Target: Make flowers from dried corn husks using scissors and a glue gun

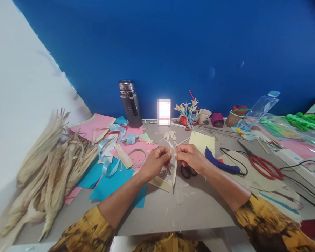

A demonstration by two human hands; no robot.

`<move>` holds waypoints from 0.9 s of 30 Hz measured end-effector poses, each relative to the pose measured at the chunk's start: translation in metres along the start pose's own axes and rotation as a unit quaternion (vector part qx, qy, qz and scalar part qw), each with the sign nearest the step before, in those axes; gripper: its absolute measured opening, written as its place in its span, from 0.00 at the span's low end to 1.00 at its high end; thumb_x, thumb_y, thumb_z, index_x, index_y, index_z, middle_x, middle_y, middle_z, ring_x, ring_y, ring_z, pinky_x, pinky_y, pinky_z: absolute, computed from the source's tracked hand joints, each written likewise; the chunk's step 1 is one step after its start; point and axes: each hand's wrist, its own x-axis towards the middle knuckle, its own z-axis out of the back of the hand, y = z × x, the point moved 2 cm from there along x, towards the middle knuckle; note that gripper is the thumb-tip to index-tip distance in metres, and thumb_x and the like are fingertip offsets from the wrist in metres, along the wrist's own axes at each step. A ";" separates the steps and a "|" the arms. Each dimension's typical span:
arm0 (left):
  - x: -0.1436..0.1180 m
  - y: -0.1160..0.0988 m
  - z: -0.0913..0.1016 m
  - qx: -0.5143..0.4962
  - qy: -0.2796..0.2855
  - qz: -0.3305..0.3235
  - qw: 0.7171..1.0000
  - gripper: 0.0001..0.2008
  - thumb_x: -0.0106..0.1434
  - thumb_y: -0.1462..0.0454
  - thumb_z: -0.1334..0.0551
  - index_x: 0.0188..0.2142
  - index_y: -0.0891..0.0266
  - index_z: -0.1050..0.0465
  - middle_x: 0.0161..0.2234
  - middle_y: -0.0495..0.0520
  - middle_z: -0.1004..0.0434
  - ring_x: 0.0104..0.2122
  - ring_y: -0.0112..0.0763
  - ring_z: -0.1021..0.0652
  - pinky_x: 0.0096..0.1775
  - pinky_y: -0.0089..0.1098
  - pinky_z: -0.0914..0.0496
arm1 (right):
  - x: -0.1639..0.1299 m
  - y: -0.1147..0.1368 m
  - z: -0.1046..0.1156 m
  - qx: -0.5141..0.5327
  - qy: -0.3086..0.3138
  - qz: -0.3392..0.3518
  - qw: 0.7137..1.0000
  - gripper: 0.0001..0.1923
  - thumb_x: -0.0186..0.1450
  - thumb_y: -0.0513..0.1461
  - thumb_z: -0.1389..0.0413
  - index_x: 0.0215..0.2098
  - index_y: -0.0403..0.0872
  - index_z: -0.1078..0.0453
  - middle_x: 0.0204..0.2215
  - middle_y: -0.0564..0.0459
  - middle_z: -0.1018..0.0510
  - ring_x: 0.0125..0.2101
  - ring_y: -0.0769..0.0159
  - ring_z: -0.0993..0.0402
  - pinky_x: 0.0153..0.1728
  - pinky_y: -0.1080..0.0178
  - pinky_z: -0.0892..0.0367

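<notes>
— What is the head view showing at the middle of the table (194, 210)?

— Both hands are meeting above it. The left hand (154, 161) is pinching the upper end of a pale husk strip (174, 164), and the right hand (190, 157) is gripping the same strip from the other side, fingers closed on it. The strip is hanging down between them, its tip just over the table.

— And around them?

— Black-handled scissors (188, 171) are lying just behind the right hand, a blue glue gun (222, 164) is resting to its right, and red scissors (262, 164) farther right. A pile of dried husks (47, 164) is sitting at the left, a dark flask (130, 103) is standing by the blue wall.
</notes>
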 end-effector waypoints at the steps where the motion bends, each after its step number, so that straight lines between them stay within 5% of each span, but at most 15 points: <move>1: 0.000 0.001 0.001 -0.018 0.006 0.011 1.000 0.12 0.57 0.57 0.36 0.26 0.63 0.31 0.23 0.50 0.27 0.23 0.28 0.25 0.31 0.29 0.33 | 0.000 -0.001 0.000 0.011 0.003 -0.005 1.000 0.05 0.50 0.39 0.45 0.18 0.46 0.35 0.15 0.58 0.29 0.15 0.74 0.38 0.18 0.70 0.45; 7: 0.003 0.006 0.001 -0.109 0.019 0.023 0.994 0.19 0.60 0.50 0.37 0.33 0.66 0.26 0.29 0.55 0.23 0.24 0.29 0.25 0.30 0.31 0.32 | -0.002 0.001 -0.002 0.027 0.016 -0.023 0.999 0.06 0.48 0.39 0.45 0.17 0.47 0.37 0.14 0.58 0.30 0.15 0.74 0.40 0.17 0.69 0.47; 17: 0.005 -0.001 0.007 -0.066 -0.020 0.020 0.997 0.12 0.52 0.61 0.31 0.23 0.64 0.30 0.20 0.48 0.28 0.20 0.24 0.29 0.28 0.28 0.34 | 0.004 -0.005 0.002 -0.012 0.005 -0.008 1.000 0.05 0.50 0.38 0.46 0.19 0.47 0.35 0.15 0.58 0.30 0.15 0.73 0.39 0.18 0.69 0.47; 24: -0.003 -0.011 0.010 -0.240 0.100 -0.002 0.965 0.14 0.52 0.59 0.26 0.25 0.64 0.27 0.31 0.54 0.23 0.35 0.33 0.22 0.39 0.33 0.28 | 0.009 -0.003 0.014 -0.166 -0.080 0.029 0.982 0.07 0.53 0.37 0.47 0.18 0.47 0.35 0.15 0.58 0.32 0.19 0.70 0.35 0.23 0.67 0.44; 27: -0.009 -0.021 0.015 -0.321 0.173 -0.025 0.931 0.12 0.54 0.59 0.27 0.27 0.63 0.26 0.27 0.51 0.26 0.31 0.33 0.22 0.35 0.34 0.28 | 0.012 -0.003 0.022 -0.270 -0.132 0.032 0.953 0.06 0.55 0.36 0.47 0.20 0.47 0.34 0.19 0.56 0.28 0.23 0.68 0.34 0.25 0.66 0.46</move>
